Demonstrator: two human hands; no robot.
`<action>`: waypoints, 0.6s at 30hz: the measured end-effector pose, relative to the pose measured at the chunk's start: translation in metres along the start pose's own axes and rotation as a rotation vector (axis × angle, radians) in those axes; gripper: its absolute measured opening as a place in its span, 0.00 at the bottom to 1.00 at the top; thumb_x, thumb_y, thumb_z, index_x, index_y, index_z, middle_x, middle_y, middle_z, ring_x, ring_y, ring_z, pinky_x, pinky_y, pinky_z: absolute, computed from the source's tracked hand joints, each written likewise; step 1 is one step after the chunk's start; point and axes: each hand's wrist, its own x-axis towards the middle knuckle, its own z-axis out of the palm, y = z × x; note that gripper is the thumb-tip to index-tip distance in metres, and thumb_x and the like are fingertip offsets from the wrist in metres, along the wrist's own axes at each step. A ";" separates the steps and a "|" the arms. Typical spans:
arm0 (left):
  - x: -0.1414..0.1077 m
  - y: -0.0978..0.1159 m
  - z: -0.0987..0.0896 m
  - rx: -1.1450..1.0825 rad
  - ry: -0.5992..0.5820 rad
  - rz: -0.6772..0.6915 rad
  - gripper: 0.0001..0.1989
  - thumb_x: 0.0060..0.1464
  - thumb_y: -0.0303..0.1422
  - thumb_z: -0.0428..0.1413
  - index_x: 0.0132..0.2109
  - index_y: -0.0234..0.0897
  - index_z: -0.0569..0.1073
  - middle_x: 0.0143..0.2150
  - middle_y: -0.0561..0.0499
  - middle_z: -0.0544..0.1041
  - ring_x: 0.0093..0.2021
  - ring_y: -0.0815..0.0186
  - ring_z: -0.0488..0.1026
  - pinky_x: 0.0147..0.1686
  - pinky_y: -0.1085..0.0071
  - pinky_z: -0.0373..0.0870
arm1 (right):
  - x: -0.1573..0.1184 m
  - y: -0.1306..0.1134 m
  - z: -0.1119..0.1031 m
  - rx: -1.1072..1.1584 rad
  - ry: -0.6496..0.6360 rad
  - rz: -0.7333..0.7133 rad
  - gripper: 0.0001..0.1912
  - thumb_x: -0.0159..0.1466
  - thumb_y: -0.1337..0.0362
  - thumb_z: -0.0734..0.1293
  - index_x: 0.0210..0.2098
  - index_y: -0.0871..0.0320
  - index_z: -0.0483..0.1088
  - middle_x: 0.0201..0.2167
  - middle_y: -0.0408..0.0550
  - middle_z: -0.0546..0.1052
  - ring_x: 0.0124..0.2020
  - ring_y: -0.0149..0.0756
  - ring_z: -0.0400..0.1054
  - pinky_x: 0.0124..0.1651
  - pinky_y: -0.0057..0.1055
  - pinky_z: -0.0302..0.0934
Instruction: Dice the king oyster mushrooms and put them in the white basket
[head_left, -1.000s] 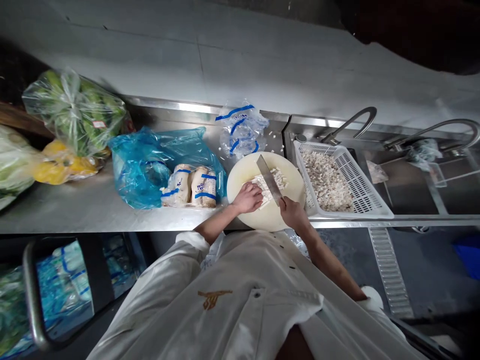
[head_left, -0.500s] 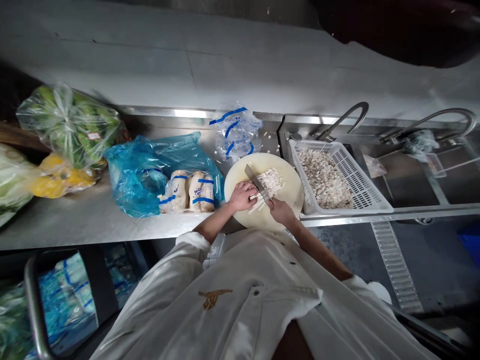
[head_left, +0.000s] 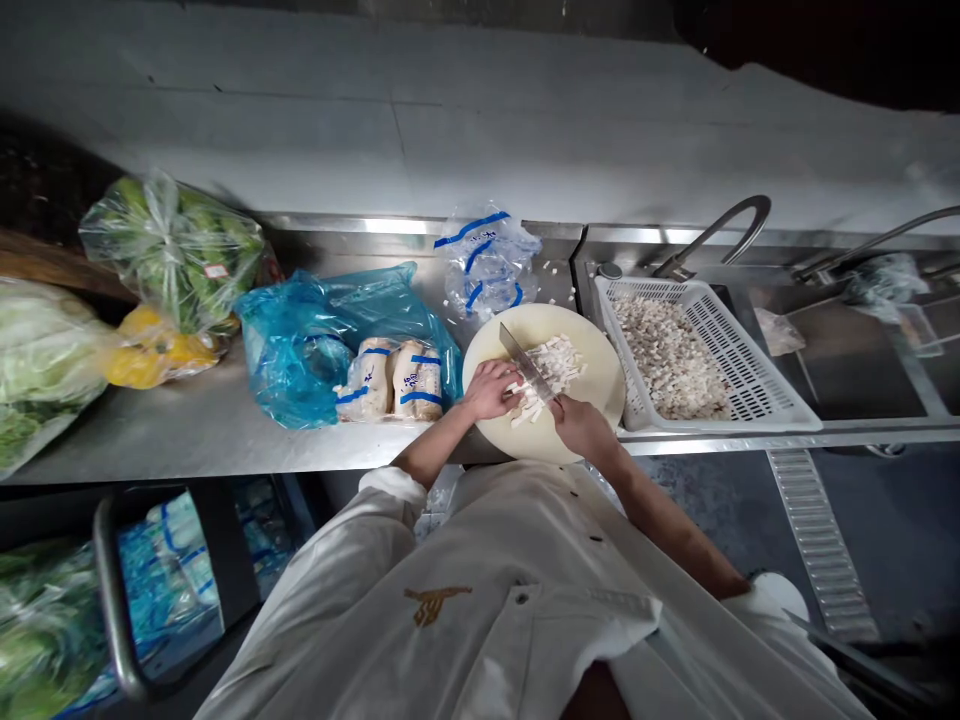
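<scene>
In the head view, the two hands are near each other at the middle of the frame, not touching. The right hand (head_left: 583, 426) is clamped round the handle of a knife (head_left: 523, 358), hiding most of it; the blade slants toward the upper left. The left hand (head_left: 493, 388) has its fingers bent over white strips (head_left: 529, 408) just beside the blade. Its fingertips are hard to make out, so whether they pinch anything cannot be told. Strips and small cut pieces (head_left: 561, 362) lie on a round cutting board (head_left: 600, 405) at the centre, partly covered by the hands and blade.

Right of centre, chopped white bits (head_left: 667, 360) hide much of the floor of a white basket (head_left: 780, 408). Left of centre, two wrapped packs (head_left: 393, 380) lie at the opening of a blue bag (head_left: 289, 350), whose other contents are unclear through the plastic. A bag of leafy vegetable (head_left: 45, 370) is cut off by the left edge, as is a dark shape (head_left: 855, 45) by the upper right corner. The lower-left greens (head_left: 45, 630) are blurred.
</scene>
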 end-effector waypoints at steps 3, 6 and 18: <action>-0.002 -0.004 -0.001 0.000 0.016 -0.001 0.15 0.67 0.44 0.56 0.54 0.45 0.79 0.61 0.45 0.73 0.62 0.53 0.66 0.63 0.52 0.62 | -0.003 -0.006 0.005 0.019 -0.037 0.031 0.24 0.80 0.53 0.51 0.57 0.58 0.72 0.46 0.60 0.83 0.49 0.45 0.78 0.50 0.32 0.63; -0.004 -0.007 -0.003 0.005 0.008 0.031 0.14 0.66 0.44 0.57 0.53 0.45 0.79 0.60 0.45 0.73 0.60 0.53 0.67 0.62 0.53 0.64 | -0.002 -0.012 0.005 0.015 -0.064 0.065 0.23 0.80 0.55 0.52 0.57 0.60 0.73 0.46 0.61 0.82 0.49 0.46 0.78 0.50 0.33 0.63; -0.014 -0.019 -0.010 -0.021 0.026 0.101 0.15 0.68 0.44 0.55 0.54 0.41 0.78 0.59 0.43 0.74 0.61 0.54 0.68 0.63 0.54 0.67 | -0.009 -0.026 0.010 0.051 -0.016 0.080 0.23 0.80 0.53 0.53 0.56 0.60 0.73 0.46 0.61 0.82 0.48 0.46 0.78 0.49 0.33 0.63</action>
